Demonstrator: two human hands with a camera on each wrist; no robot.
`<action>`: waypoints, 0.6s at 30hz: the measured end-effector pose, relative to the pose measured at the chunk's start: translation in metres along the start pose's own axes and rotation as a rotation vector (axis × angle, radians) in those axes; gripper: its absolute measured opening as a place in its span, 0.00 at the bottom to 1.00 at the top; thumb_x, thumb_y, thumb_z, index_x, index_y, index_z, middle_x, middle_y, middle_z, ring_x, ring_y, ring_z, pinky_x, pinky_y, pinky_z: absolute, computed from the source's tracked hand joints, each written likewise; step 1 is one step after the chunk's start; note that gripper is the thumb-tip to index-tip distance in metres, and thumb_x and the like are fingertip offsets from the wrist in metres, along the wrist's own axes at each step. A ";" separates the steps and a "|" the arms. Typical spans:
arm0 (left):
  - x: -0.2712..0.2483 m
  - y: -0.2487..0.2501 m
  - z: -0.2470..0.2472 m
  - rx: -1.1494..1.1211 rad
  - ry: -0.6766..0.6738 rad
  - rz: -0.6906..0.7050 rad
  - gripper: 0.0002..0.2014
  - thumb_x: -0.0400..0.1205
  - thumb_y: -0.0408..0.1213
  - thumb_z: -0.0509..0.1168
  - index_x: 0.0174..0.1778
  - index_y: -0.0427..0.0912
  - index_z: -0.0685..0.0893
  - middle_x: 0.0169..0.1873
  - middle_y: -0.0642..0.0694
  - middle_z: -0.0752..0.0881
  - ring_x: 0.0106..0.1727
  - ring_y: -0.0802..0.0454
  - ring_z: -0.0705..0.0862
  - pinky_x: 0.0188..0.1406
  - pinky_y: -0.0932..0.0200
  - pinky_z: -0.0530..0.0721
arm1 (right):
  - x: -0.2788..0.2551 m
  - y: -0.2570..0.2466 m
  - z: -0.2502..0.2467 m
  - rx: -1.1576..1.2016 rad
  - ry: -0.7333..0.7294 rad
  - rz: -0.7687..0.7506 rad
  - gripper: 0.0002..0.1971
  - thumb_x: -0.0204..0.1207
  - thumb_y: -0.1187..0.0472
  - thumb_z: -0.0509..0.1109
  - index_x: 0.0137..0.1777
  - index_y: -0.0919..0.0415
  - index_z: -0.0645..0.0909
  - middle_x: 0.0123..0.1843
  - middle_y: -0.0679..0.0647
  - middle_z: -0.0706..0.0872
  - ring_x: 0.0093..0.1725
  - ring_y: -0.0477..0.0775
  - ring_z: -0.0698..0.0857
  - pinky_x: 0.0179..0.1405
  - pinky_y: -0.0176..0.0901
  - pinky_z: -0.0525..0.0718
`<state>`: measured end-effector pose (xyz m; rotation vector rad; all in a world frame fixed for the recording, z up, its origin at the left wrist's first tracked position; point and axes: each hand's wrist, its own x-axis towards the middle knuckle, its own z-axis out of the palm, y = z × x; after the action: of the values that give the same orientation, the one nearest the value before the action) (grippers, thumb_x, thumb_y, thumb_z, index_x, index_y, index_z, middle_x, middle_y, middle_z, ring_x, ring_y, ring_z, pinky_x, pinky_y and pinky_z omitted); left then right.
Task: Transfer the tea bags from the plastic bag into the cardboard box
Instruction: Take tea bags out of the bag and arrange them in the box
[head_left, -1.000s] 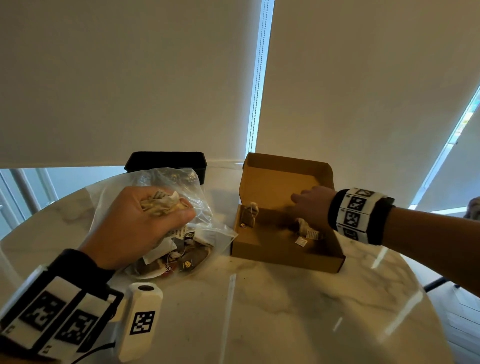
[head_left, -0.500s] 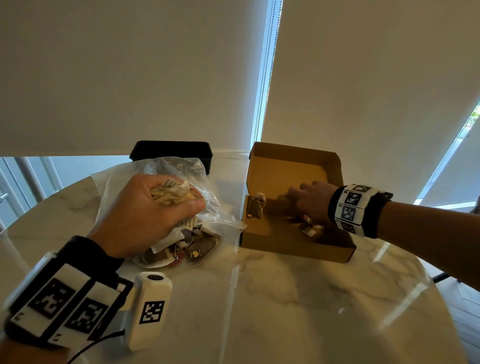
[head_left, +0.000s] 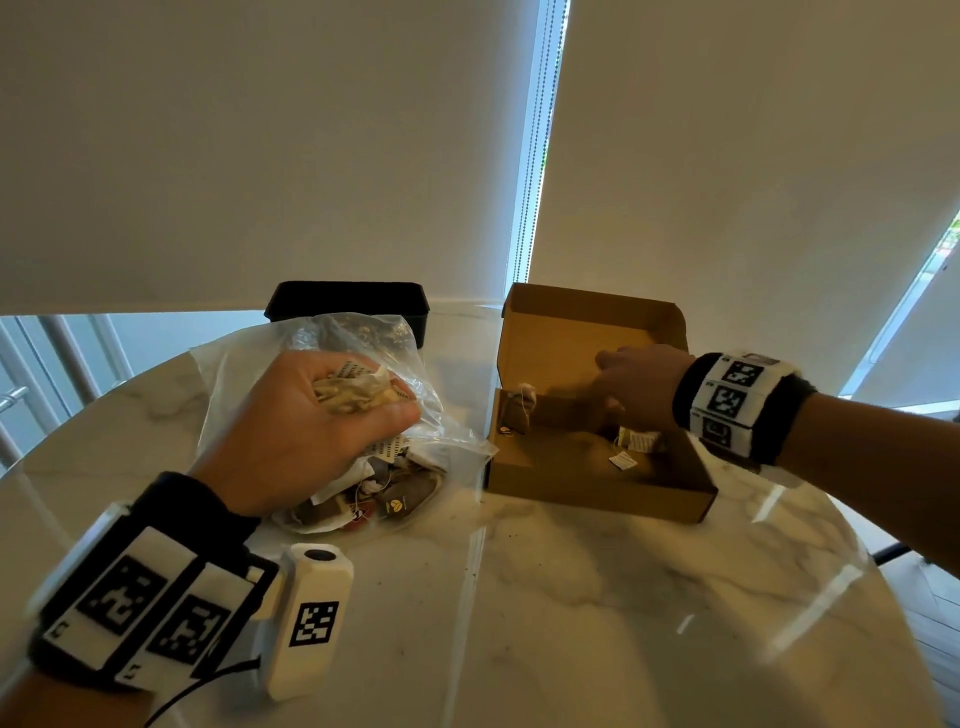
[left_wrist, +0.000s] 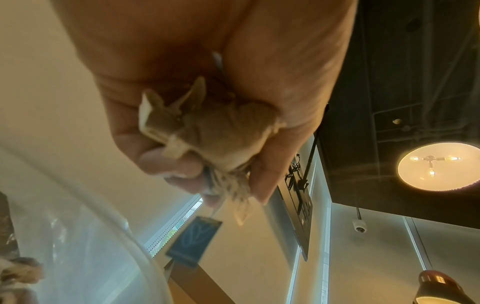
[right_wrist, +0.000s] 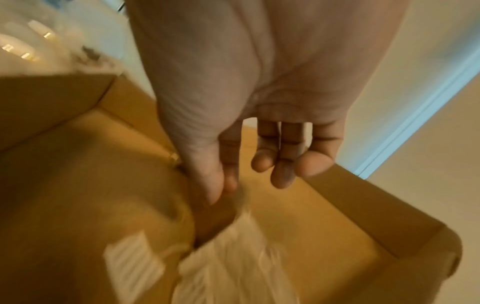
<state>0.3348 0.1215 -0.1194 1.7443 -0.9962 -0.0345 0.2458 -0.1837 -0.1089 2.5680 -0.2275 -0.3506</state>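
Observation:
My left hand grips a bunch of tan tea bags just above the clear plastic bag, which lies on the table with more tea bags inside. The left wrist view shows those tea bags bunched in the curled fingers, a blue tag dangling below. The open cardboard box stands to the right, lid up. My right hand hovers over the box, fingers relaxed and empty. Several tea bags lie in the box; one hangs on its left wall.
A black rectangular tray stands behind the plastic bag. The round marble table reaches to the front and right. Window blinds hang close behind the table's far edge.
My right hand has let go of a tea bag in the box and risen slightly, fingers loose. My left hand keeps its hold on the bunch of tea bags above the plastic bag.

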 end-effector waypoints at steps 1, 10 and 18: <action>0.000 0.000 0.001 -0.009 0.004 -0.006 0.15 0.71 0.44 0.77 0.34 0.33 0.86 0.20 0.48 0.81 0.19 0.61 0.76 0.19 0.75 0.73 | -0.002 0.003 -0.007 0.053 0.031 0.024 0.13 0.82 0.52 0.64 0.64 0.52 0.79 0.60 0.52 0.79 0.49 0.49 0.78 0.44 0.38 0.76; -0.003 0.007 0.010 -0.064 0.029 -0.047 0.13 0.67 0.42 0.79 0.46 0.47 0.88 0.39 0.50 0.91 0.40 0.57 0.89 0.44 0.61 0.88 | -0.057 -0.049 -0.083 0.932 0.408 -0.172 0.13 0.72 0.38 0.65 0.49 0.42 0.85 0.38 0.46 0.88 0.38 0.47 0.86 0.43 0.42 0.86; -0.007 0.016 0.016 -0.143 -0.094 -0.017 0.22 0.68 0.34 0.79 0.55 0.51 0.80 0.39 0.52 0.89 0.41 0.55 0.89 0.43 0.58 0.88 | -0.055 -0.110 -0.080 1.197 0.561 -0.250 0.17 0.71 0.41 0.70 0.60 0.37 0.81 0.41 0.40 0.87 0.44 0.37 0.85 0.43 0.32 0.86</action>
<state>0.3131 0.1123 -0.1167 1.6326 -1.0217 -0.1951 0.2265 -0.0394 -0.0899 3.7172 0.1649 0.6408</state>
